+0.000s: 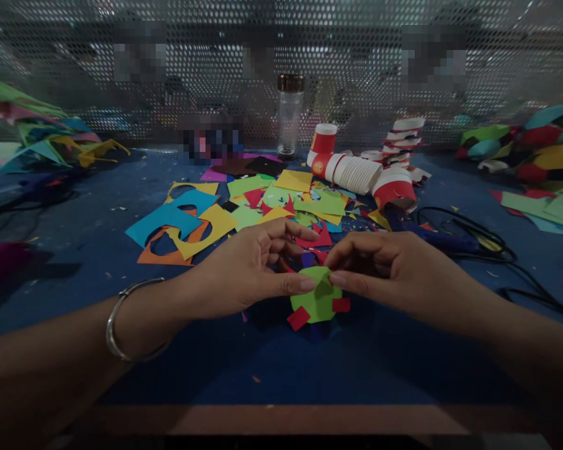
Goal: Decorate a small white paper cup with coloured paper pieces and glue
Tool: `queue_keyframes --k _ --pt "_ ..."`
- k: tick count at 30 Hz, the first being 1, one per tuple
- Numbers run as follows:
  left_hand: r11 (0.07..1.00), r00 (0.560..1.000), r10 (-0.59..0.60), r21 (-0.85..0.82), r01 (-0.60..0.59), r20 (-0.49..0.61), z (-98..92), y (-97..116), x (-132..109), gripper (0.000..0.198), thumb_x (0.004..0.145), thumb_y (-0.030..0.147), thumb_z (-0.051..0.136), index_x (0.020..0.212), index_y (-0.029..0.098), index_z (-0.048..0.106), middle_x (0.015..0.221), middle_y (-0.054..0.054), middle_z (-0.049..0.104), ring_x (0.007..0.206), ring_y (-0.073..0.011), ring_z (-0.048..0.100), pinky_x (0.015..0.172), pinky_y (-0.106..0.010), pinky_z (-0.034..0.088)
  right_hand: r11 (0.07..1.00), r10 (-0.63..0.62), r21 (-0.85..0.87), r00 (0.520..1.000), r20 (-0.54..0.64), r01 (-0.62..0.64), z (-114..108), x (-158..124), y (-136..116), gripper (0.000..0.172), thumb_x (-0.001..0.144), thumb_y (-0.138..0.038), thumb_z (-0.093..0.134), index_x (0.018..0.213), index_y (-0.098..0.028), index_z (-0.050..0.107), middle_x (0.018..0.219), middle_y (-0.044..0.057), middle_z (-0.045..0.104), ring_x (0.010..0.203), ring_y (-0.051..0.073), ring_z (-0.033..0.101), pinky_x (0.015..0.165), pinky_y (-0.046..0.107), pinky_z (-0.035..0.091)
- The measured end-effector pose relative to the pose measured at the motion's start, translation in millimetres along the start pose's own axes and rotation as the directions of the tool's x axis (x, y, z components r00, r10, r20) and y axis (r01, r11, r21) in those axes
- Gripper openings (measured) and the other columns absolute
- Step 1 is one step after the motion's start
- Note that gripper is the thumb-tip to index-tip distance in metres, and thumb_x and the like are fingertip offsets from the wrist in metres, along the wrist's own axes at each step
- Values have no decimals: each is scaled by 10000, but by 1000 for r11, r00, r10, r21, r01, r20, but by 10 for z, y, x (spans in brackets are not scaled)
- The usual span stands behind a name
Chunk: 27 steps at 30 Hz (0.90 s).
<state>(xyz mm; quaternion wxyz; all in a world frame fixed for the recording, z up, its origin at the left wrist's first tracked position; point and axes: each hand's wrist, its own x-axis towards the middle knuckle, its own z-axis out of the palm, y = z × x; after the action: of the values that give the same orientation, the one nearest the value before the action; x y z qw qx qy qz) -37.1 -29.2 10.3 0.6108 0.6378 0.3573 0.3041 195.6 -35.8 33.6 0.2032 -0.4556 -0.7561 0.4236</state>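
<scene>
A roughly round piece of light-green paper (315, 307) is held up in front of me, above the blue table. Two small red paper tabs stick out at its lower edge, and a dark-blue tab shows at its top. My left hand (248, 265) has its thumb on the upper left of the green piece, its fingers curled behind. At the upper right edge, my right hand (380, 262) pinches the paper between thumb and fingertips. What lies behind the paper is partly hidden. A silver bangle (115, 325) circles my left wrist.
Cut paper sheets with round holes (162, 215) and colourful scraps (281, 197) lie beyond my hands. Red-and-white paper cups (356, 174) and a clear bottle (288, 119) stand near the perforated metal screen (347, 56). A blue tool (443, 240) with a black cord lies right.
</scene>
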Motion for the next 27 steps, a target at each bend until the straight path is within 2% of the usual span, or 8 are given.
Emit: queue_keyframes --k 8,14,22,27 --pt "1000 1000 16 -9 -16 5 -16 8 -3 494 780 241 834 1207 179 593 983 -16 659 917 -136 640 786 -263 522 999 -23 -29 1000 -3 22 2 8 -3 208 837 -400 752 903 -204 734 723 -2 708 617 118 603 542 220 462" --pt "999 999 37 -5 -38 -23 -16 17 -4 502 778 244 836 1215 184 598 982 -14 637 929 -133 616 800 -260 522 999 -11 34 1000 -12 11 0 -5 -30 162 823 -349 763 891 -208 723 710 -21 703 618 112 613 544 216 451" --pt "994 997 -55 -96 60 55 -53 0 11 624 721 204 886 1257 188 567 1083 -34 627 975 -140 620 840 -279 544 999 -16 35 996 -88 19 -9 13 7 180 814 -358 783 907 -209 742 738 -2 732 653 129 657 593 228 507" --pt "988 996 -93 -121 93 4 -57 7 22 467 768 171 846 1160 163 590 890 18 639 793 -83 626 696 -195 528 998 -62 19 991 -114 65 -16 24 14 231 824 -421 774 903 -206 747 759 9 747 677 141 684 606 230 534"
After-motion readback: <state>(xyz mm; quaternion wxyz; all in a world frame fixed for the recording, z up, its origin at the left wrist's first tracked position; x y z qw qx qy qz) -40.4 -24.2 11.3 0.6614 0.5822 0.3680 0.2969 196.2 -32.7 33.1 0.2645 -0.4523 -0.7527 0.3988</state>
